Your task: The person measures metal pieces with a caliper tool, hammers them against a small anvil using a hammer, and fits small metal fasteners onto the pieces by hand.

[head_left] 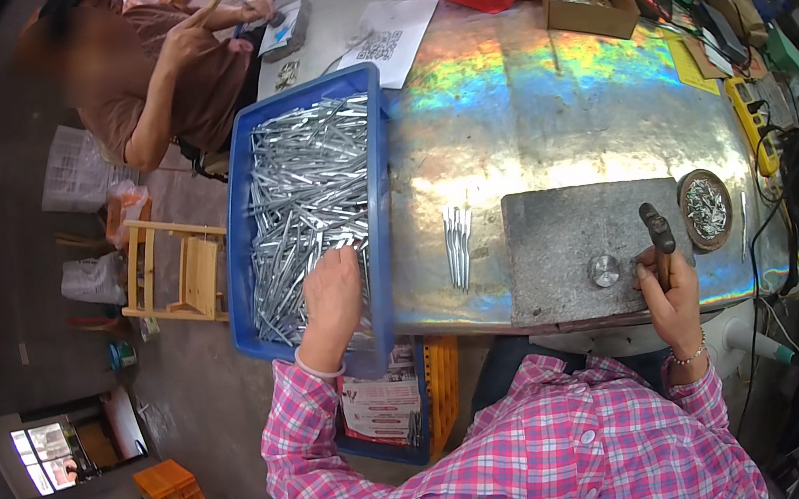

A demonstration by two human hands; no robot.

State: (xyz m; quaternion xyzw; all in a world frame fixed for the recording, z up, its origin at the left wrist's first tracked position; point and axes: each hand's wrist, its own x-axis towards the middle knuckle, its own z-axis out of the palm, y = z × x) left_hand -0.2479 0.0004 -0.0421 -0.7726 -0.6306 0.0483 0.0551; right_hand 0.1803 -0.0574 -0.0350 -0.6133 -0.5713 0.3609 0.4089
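Fingers of the left hand point(333, 294) curl over metal rods point(309, 176), any catch hidden; the right hand point(674, 302) clasps a hammer point(660, 233)! Those rods beneath the left fingertips look light, stiff, slick: mid-shaft suits a pinch.

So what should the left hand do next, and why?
Probably lift some metal rods from the blue bin: the left hand is curled over the heap, while the right hand holds a hammer at the dark slab.
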